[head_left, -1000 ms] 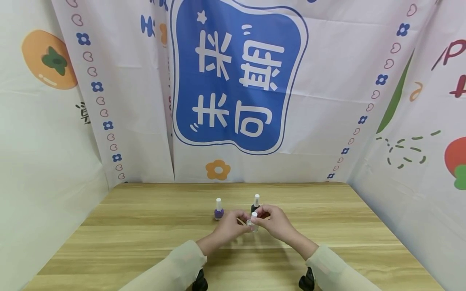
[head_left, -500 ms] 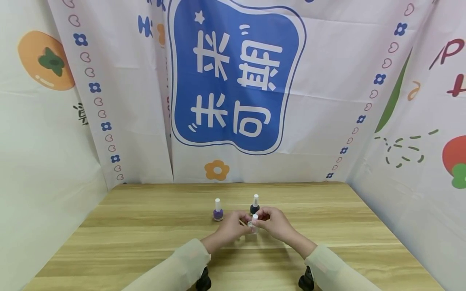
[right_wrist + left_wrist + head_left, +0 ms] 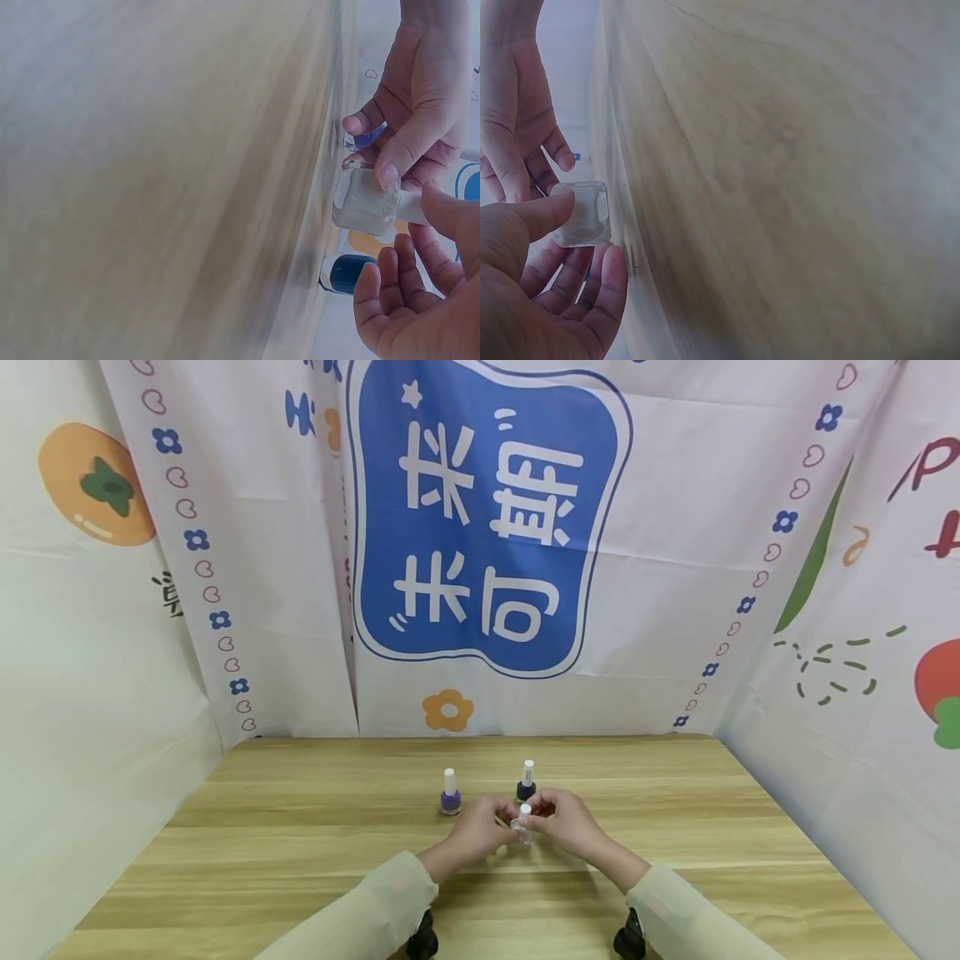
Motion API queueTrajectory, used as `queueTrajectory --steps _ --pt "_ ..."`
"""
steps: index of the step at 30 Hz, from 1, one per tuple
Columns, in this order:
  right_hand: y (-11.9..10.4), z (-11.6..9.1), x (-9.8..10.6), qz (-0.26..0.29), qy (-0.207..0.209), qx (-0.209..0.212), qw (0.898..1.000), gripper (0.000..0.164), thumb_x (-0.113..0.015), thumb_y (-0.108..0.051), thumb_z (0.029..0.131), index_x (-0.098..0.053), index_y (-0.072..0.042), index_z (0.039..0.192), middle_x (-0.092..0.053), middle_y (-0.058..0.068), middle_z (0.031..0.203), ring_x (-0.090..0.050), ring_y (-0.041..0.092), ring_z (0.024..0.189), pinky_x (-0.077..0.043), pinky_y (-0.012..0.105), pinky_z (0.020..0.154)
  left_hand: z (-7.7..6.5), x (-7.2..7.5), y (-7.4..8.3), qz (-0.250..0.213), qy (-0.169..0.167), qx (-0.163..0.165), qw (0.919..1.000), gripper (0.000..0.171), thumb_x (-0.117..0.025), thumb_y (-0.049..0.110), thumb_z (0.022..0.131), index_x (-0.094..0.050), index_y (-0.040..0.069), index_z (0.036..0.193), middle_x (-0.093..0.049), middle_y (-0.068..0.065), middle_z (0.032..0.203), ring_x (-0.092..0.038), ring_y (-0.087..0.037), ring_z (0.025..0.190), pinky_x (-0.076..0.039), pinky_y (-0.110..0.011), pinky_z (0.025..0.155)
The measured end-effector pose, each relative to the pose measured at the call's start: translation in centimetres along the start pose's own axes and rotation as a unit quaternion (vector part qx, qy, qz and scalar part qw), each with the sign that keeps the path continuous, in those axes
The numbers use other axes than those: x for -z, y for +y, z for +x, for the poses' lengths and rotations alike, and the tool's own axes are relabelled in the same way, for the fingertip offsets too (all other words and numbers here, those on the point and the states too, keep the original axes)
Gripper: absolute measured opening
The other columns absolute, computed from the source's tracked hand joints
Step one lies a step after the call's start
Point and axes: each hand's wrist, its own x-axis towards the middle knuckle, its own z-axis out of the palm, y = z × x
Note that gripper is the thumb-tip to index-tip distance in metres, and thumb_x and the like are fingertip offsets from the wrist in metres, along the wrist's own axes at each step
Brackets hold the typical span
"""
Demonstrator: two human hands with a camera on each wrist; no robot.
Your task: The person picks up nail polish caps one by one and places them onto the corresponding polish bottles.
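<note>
Both hands meet at one clear nail polish bottle (image 3: 366,201) with a white cap (image 3: 525,810), near the middle of the table. My left hand (image 3: 478,827) pinches its glass body between thumb and fingers. The thumb and fingers of my right hand (image 3: 567,823) grip the cap. In the right wrist view the cap is still against the bottle's neck, partly covered by the right thumb. The left wrist view shows the bottle's square clear base held just over the wood.
A purple nail polish bottle (image 3: 450,801) stands upright left of the hands. Behind them is a dark nail polish bottle (image 3: 526,791), close to the right fingers. The wooden table (image 3: 315,835) ends at a printed cloth backdrop (image 3: 660,610), with cloth on both sides.
The clear bottle and both hands have come slightly lower and nearer to me, so more of the dark bottle shows. The grips look the same, and the standing bottles have stayed put.
</note>
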Motion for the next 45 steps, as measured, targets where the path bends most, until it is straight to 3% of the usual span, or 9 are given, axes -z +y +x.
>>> queueTrajectory --steps 11,30,39,45 --pt "0.05 -0.13 -0.12 0.001 -0.009 0.001 1.0 0.013 -0.075 -0.013 0.085 -0.065 -0.006 0.087 -0.061 -0.002 0.08 -0.056 0.014 0.077 -0.048 0.027 0.066 -0.02 -0.06 -0.06 0.021 0.001 -0.009 0.9997 0.013 -0.081 0.007 0.077 -0.073 0.011 0.086 -0.063 0.005 0.08 -0.06 -0.012 0.068 -0.052 -0.026 0.051" --pt "-0.01 -0.17 -0.48 -0.001 -0.007 -0.007 1.0 0.011 -0.076 -0.009 0.085 -0.066 -0.005 0.088 -0.062 -0.001 0.081 -0.056 0.014 0.077 -0.05 0.027 0.066 -0.18 0.03 -0.04 0.017 -0.009 0.012 0.9997 0.014 -0.08 0.005 0.078 -0.072 0.01 0.088 -0.063 0.004 0.081 -0.059 -0.013 0.071 -0.053 -0.027 0.055" --pt "-0.09 -0.17 -0.57 0.009 -0.015 -0.013 1.0 0.014 -0.076 -0.013 0.085 -0.066 -0.005 0.089 -0.062 -0.001 0.082 -0.056 0.015 0.077 -0.05 0.028 0.067 -0.12 0.05 -0.2 0.027 -0.006 0.007 0.9996 0.014 -0.08 0.005 0.077 -0.071 0.011 0.087 -0.065 0.005 0.081 -0.06 -0.012 0.074 -0.053 -0.026 0.059" --pt "-0.18 -0.19 -0.47 0.009 -0.019 -0.012 1.0 0.017 -0.076 -0.015 0.085 -0.066 -0.004 0.092 -0.062 0.0 0.084 -0.056 0.015 0.078 -0.05 0.027 0.066 -0.21 0.11 -0.02 0.015 -0.008 0.018 0.9997 0.016 -0.08 0.005 0.078 -0.069 0.01 0.089 -0.064 0.003 0.084 -0.06 -0.014 0.072 -0.053 -0.028 0.055"
